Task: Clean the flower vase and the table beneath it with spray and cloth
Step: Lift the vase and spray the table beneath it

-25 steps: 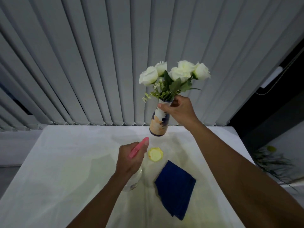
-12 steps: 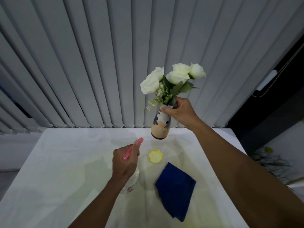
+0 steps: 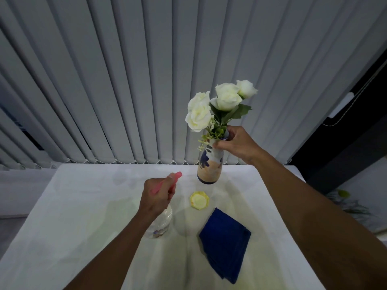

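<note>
Right hand point(image 3: 236, 143) has its fingers point(image 3: 219, 145) curled tight around the neck of the flower vase point(image 3: 209, 164), thumb on the near side, and the vase hangs in the air above the far edge of the tabletop point(image 3: 73, 206), not touching it. It leans a bit, with the blooms tipping toward the blinds point(image 3: 125, 80).

Left hand point(image 3: 156, 197) is closed around the pink trigger head of the spray bottle point(image 3: 160, 223), nozzle tip poking out past the knuckles and pointing up at the vase's lower body. Can't tell whether the trigger is actually squeezed. The clear bottle body hangs below the fist, near the middle of the tabletop; whether its base touches the surface I can't tell.

Count: one vase, one spray bottle, one folded blue cloth point(image 3: 226, 241) lying flat toward the near right part of the tabletop, one small yellow coaster point(image 3: 199, 200) sitting between the bottle and the cloth, just below the raised vase. White roses point(image 3: 226, 97) in the vase: I count four or five, they overlap.
</note>
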Motion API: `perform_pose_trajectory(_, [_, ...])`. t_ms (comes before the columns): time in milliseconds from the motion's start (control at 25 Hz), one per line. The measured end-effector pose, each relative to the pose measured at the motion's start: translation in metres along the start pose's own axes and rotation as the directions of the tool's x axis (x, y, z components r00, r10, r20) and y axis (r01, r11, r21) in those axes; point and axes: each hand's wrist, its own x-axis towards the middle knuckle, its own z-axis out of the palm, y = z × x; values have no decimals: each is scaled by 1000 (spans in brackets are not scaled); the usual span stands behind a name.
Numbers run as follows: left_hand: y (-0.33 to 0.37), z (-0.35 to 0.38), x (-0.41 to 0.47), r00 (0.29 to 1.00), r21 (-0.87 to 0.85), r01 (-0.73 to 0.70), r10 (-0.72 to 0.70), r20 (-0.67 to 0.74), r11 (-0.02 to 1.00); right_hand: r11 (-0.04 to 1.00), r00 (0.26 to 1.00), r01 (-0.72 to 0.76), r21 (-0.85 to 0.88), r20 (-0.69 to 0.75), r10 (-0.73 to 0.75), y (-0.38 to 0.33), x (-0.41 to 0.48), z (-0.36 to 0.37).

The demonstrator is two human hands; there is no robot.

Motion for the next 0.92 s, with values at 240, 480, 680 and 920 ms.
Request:
perform_pose_trajectory(240, [1,1,0,999,57,31,-30,-22,998,999,998,-29,-36,-58,27,-4,-1,9])
perform_pose_trajectory(480, [-2,17,-12,988,254,15,26,-155,967,981,949,-126,-151,-308,74,-11,8,34])
perform_pose_trajectory(680, [-6,47,-30,983,515,-105,166,-73,851,949,880,-188,-252,-472,49,-23,16,62])
perform_pose_trajectory(920, [-12,73,-44,985,547,-141,175,-11,826,953,862,-198,-229,-504,58,-27,23,78])
